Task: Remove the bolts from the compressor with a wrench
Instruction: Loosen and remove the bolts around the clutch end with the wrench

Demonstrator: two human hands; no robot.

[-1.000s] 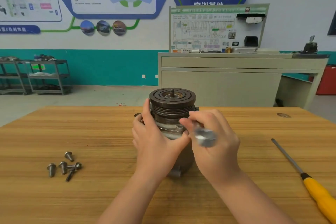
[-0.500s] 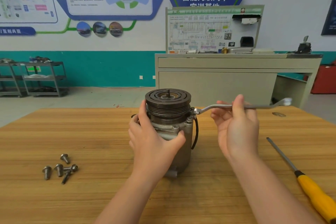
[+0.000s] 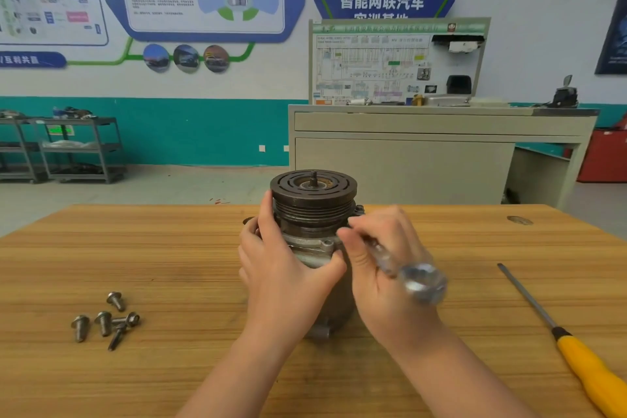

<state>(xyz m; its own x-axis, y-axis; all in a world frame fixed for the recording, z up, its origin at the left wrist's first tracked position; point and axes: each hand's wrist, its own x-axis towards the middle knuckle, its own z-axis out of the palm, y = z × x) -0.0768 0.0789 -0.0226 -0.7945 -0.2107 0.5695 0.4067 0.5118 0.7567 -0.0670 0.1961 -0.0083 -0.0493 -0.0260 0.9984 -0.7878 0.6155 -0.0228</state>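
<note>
The compressor (image 3: 314, 237) is stood upright on the wooden tabletop (image 3: 169, 248), near the middle of its far edge, with the dark grooved pulley (image 3: 312, 190) uppermost and a short threaded shaft seen at the pulley's centre. The body of the compressor is gripped by the left hand (image 3: 288, 268): the fingers are wrapped round its left side and the thumb is pressed across the pale metal housing below the pulley. The wrench (image 3: 407, 270) is held by the right hand (image 3: 386, 268), whose fingers are curled round the shaft; the ring end nearest the camera is blurred, and the far end is set against the compressor's right side just under the pulley. Whether that end is seated on a bolt cannot be told, since it is hidden by the fingers.

Five loose bolts (image 3: 103, 319) are lain in a small cluster towards the tabletop's left edge, well apart from the compressor, some touching one another. A screwdriver (image 3: 573, 346) with a yellow handle is lain near the right edge, its blade pointed towards the far edge and its handle towards the near right corner.
</note>
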